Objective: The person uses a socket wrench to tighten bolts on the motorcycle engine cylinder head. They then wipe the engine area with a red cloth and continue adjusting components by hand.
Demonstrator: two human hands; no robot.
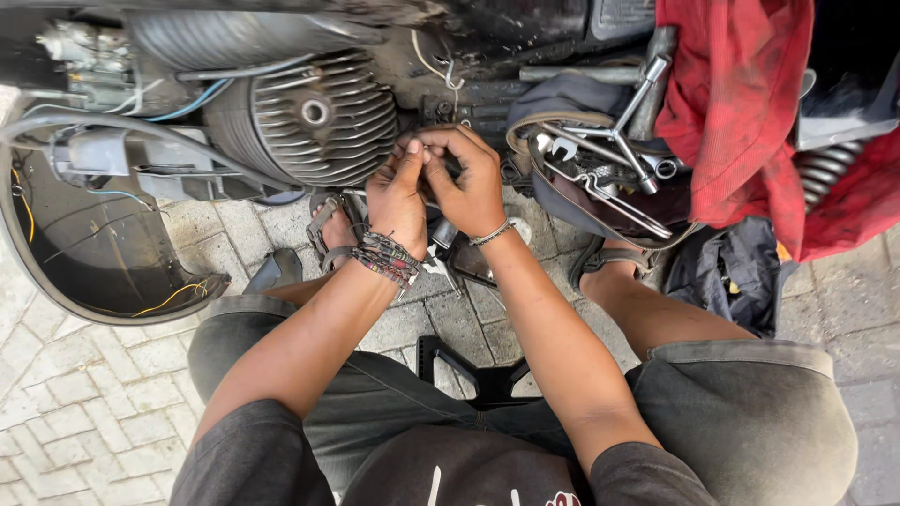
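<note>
Nearest the lens sat a dark grey shirt chest [469, 473] and grey shorts [750, 412], knees spread, person squatting on pale paving bricks [66, 403].

Both forearms ran forward and converged. Left hand [398, 192], wrist wrapped in beaded bracelets [386, 258], fingers pinched narrow, tips pressed against the right hand's. Right hand [469, 183], thin metal bangle [492, 232] at the wrist, curled likewise. Whatever small part they pinched between them was hidden by the fingertips; could not tell its shape. It lay directly ahead of both hands, hard against the underside of the dark scooter frame [487, 103], both hands equally near.

Just left of the hands: round finned grey metal engine cover [314, 117], its fins running outward from a centre bolt. Further left, open grey plastic body shell [89, 244] with yellow wires inside. Right of the hands: open bag of steel spanners and a cross wrench [609, 164]. Beyond that, red cloth [731, 112] draped over the machine. Sandalled feet flanked the hands below.
</note>
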